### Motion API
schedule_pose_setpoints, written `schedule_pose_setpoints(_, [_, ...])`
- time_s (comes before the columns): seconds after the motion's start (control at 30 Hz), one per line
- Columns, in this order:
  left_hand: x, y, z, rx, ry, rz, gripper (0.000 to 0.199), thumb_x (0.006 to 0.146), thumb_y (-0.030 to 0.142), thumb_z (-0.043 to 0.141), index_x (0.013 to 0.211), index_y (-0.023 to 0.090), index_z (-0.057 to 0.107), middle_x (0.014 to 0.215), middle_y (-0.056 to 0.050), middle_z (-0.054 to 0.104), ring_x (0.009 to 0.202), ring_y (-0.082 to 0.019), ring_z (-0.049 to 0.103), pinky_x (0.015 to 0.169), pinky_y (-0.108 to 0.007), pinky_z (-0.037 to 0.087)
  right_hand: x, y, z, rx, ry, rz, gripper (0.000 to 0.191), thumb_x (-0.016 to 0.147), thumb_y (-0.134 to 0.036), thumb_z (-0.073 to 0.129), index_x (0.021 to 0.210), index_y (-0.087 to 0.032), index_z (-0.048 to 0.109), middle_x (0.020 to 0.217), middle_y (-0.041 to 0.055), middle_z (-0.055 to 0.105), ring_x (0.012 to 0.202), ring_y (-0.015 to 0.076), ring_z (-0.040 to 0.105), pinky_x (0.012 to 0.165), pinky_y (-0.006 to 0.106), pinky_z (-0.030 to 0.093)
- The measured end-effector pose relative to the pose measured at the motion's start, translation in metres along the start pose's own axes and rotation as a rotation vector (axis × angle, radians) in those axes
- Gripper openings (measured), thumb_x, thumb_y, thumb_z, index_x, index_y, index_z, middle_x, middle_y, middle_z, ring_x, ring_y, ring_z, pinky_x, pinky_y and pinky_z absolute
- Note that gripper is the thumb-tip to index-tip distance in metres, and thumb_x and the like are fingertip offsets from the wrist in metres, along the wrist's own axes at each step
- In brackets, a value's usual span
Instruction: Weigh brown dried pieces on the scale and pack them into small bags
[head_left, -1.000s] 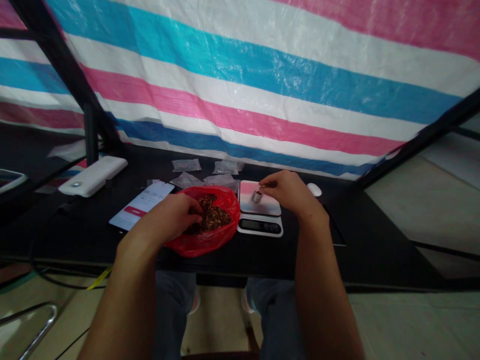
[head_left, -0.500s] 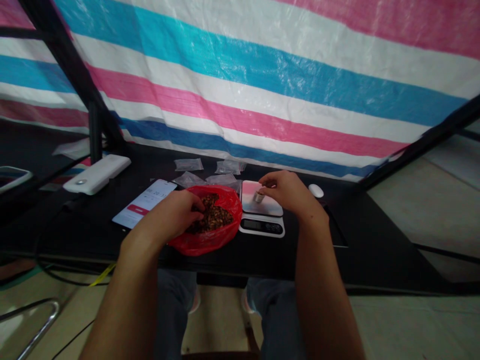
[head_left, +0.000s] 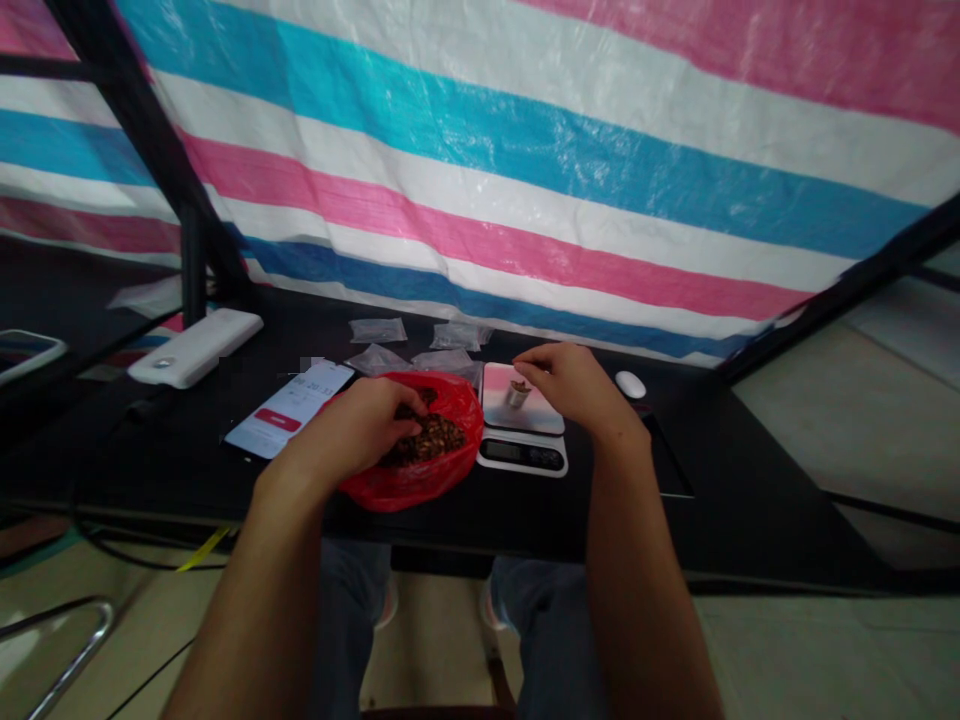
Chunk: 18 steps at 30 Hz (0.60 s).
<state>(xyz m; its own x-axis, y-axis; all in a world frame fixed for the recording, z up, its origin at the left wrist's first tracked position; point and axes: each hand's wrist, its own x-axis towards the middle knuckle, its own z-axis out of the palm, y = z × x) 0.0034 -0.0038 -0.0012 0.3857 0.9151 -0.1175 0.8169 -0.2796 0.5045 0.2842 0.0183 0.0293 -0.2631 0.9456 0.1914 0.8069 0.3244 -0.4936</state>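
My left hand (head_left: pixel 369 425) reaches into a red plastic bag (head_left: pixel 375 492) full of small brown bean-like pieces (head_left: pixel 439 436). Its fingers are curled together over them; whether any are pinched cannot be seen. On the pale platform of a kitchen scale (head_left: pixel 525 452) stands a tiny metal cup (head_left: pixel 517 398) with brown pieces heaped above its rim. Just above and right of the cup is my right hand (head_left: pixel 570 388), thumb and fingers drawn into a pinch. Anything between those fingertips is too small to make out.
Several small clear plastic bags (head_left: pixel 377 330) lie behind the red bag. A lit phone (head_left: pixel 289 412) and a white oblong device (head_left: pixel 196 348) are to the left. Right of the scale lies a white rounded object (head_left: pixel 631 385). A striped sheet (head_left: pixel 480 170) hangs behind the black table (head_left: pixel 757 490).
My left hand has shifted slightly right over the brown pieces. My right fingers have risen off the cup's top and come closer together, leaving the heaped pieces in the cup more visible.
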Motion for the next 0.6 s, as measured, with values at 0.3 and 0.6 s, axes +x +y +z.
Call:
schedule_pose_setpoints(0.3, [0.001, 0.001, 0.000, -0.041, -0.027, -0.010, 0.029, 0.089, 0.021, 0.061, 0.106, 0.027, 0.084, 0.114, -0.003, 0.084, 0.098, -0.022, 0.078, 0.083, -0.026, 0.054, -0.002, -0.001, 0.000, 0.005, 0.028, 0.020, 0.025, 0.094, -0.012, 0.059, 0.095, -0.017, 0.083, 0.100, 0.0085, 0.084, 0.091, 0.0221, 0.076, 0.083, 0.031, 0.053])
schedule_pose_setpoints(0.6, [-0.001, 0.000, 0.000, -0.061, -0.031, -0.021, 0.028, 0.090, 0.017, 0.064, 0.109, 0.024, 0.083, 0.111, -0.004, 0.084, 0.095, -0.020, 0.078, 0.082, -0.026, 0.053, -0.008, -0.027, -0.004, 0.087, 0.109, -0.008, 0.023, 0.095, -0.017, 0.061, 0.106, -0.017, 0.081, 0.099, 0.0084, 0.083, 0.088, 0.0227, 0.076, 0.083, 0.032, 0.055])
